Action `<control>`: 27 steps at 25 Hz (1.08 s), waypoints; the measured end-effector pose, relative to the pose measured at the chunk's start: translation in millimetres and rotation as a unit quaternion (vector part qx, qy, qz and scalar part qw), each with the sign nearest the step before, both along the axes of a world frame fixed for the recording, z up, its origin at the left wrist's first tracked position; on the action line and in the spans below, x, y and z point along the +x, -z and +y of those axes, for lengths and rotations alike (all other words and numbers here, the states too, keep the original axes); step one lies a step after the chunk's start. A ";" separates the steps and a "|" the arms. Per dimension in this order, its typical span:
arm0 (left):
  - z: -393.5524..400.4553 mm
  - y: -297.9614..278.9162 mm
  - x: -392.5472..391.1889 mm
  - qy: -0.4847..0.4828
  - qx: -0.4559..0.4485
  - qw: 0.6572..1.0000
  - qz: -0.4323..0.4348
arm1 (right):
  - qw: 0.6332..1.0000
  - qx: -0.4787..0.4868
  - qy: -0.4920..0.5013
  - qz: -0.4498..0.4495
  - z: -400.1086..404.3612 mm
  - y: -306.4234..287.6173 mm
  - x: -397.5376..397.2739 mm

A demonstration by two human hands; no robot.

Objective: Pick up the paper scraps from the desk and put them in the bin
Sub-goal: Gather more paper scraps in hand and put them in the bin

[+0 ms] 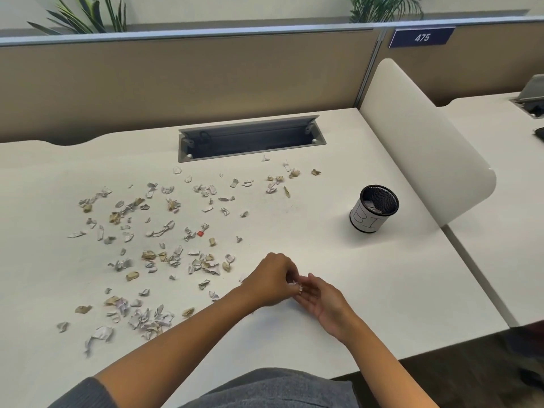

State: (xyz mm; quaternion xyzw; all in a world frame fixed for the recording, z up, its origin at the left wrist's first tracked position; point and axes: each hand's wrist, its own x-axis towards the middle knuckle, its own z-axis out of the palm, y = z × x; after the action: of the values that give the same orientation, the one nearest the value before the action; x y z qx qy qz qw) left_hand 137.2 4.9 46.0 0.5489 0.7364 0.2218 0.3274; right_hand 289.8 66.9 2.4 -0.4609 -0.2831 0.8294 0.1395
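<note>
We see left hand [270, 279] curled, fingertips pinching small paper scrap [298, 287] over right palm. Right hand [321, 303] lies palm up, fingers loosely spread, just under that scrap. Both hands hover low over white tabletop [368, 290]. Paper scraps [164, 248] scattered wide across tabletop, left of hands. Bin [373, 209], mesh cup with paper label, stands upright right of scraps, some scraps inside.

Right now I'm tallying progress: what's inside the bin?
Inside the bin, a few pale paper scraps show against the black mesh wall. Its near wall and paper label hide the bottom, so the amount can't be judged.
</note>
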 end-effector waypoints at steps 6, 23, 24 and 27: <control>2.9 -7.5 5.4 -0.043 -0.003 0.997 -0.066 | 0.990 -0.112 0.056 0.065 5.8 -11.2 -16.1; -69.9 30.0 -64.6 -0.015 -0.102 0.994 0.021 | 0.993 -0.090 0.065 0.044 17.7 -6.7 -30.2; -68.6 31.3 -63.9 -0.020 -0.089 0.996 0.013 | 0.993 -0.089 0.064 0.042 17.6 -6.6 -31.4; -63.9 33.5 -63.9 -0.030 -0.069 0.997 0.015 | 0.994 -0.090 0.059 0.036 15.8 -5.6 -33.7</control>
State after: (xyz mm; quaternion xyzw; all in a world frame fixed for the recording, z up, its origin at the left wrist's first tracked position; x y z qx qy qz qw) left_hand 73.3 -58.9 12.4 0.5057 0.7709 0.1723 0.3467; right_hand 256.1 82.7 8.0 -0.4571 -0.1747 0.8580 0.1562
